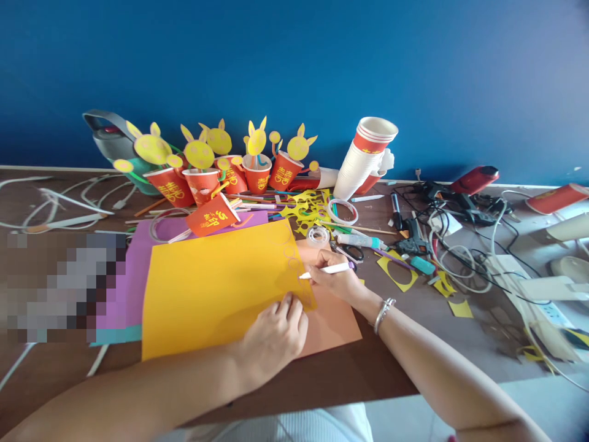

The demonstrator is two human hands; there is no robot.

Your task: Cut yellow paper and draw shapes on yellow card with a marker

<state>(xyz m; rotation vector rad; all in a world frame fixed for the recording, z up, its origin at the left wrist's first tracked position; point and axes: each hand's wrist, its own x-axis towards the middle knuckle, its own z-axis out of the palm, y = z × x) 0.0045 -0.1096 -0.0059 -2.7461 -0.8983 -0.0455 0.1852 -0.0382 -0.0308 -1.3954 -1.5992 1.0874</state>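
A large yellow-orange sheet of paper [207, 276] lies before me, with small faint circles drawn along its right edge. My right hand [332, 279] pinches a white marker [335, 268] that has a purple end. The marker's tip is at the sheet's right edge, by the circles. My left hand [276, 334] rests on the sheet's lower right part with its fingers curled in and close together; its thumb is hidden. Under the yellow sheet, an orange-peach sheet [329, 331] sticks out on the right and a purple sheet [138, 264] on the left.
Red paper cups [288, 169] with yellow rabbit figures stand along the blue wall. Beside them leans a stack of white cups [359, 162]. Yellow scraps [306, 209], a tape roll [317, 235], scissors [353, 252], a glue gun [414, 239] and tangled cables [460, 258] lie to the right.
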